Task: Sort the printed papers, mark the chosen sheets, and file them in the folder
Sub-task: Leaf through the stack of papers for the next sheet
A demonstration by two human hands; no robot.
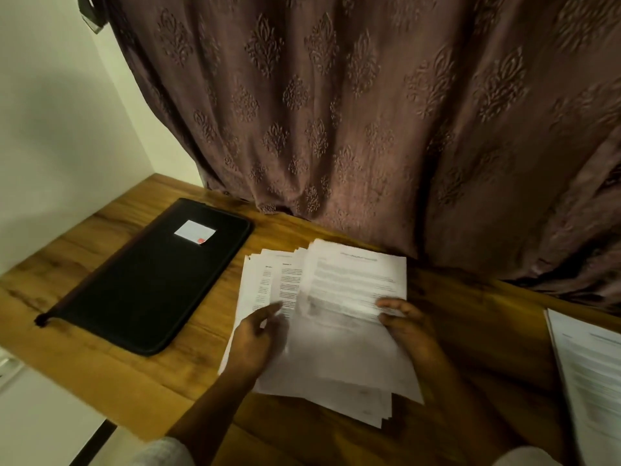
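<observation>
Now: fanned stack of printed papers (pixel 263 280) mid-table (pixel 201 368). Right hand (pixel 406 324) pinches top sheet (pixel 353 284) at its 3 o'clock edge, thumb on top. Left hand (pixel 253 338) on stack at 8 o'clock, fingers loosely curled; grip unclear, blurred. Black folder (pixel 151 280) at stack's 9 o'clock; second pile (pixel 591 364) at 3 o'clock.

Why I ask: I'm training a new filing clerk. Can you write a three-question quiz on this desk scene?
1. True or false: the black folder lies closed on the desk.
2. The right hand holds: A the top sheet, B a pen, C the folder.
3. Fill in: a separate paper stack lies toward the desk's ___ side.
Key: 1 true; 2 A; 3 right.
</observation>
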